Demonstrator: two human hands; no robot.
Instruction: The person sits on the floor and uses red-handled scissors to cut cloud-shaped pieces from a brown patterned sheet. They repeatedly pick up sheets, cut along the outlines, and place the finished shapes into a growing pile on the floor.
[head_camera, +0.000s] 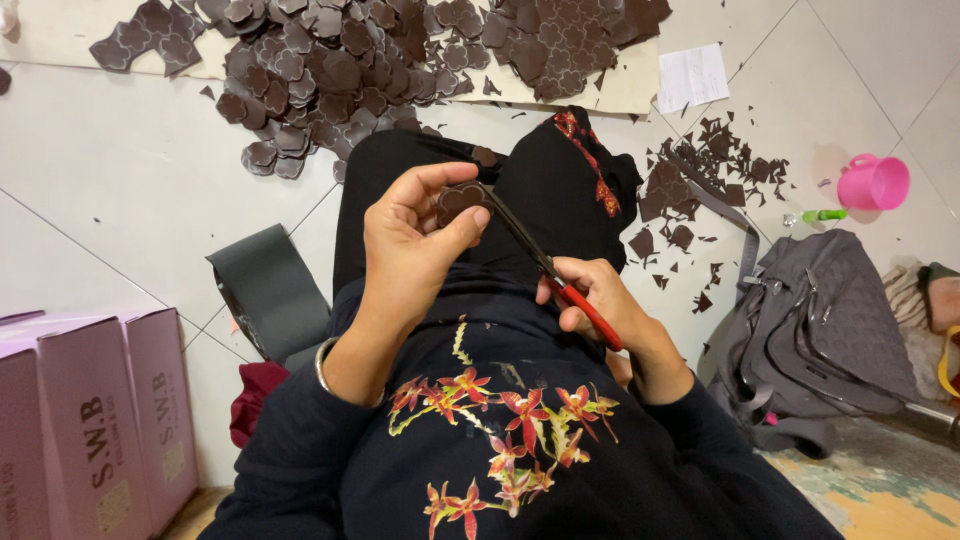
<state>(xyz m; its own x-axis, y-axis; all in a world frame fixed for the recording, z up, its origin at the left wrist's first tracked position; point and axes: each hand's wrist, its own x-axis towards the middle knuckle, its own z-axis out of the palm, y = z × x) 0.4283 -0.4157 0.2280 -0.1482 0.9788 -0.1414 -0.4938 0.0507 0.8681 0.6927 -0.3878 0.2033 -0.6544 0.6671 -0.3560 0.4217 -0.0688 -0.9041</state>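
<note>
Dark floral sweater (500, 430) nearest. Left hand (415, 245) pinches a brown scalloped piece (458, 200) at its fingertips, above the lap. Right hand (590, 300) grips red-handled scissors (545, 265), blades angling up-left into the piece. Cut pieces pile (350, 70) on floor beyond.

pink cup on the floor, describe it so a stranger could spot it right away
Look at the white tiled floor, far right, above the grey bag. The pink cup lies tipped on its side beside a small green object; nothing else near it is bright pink.
</note>
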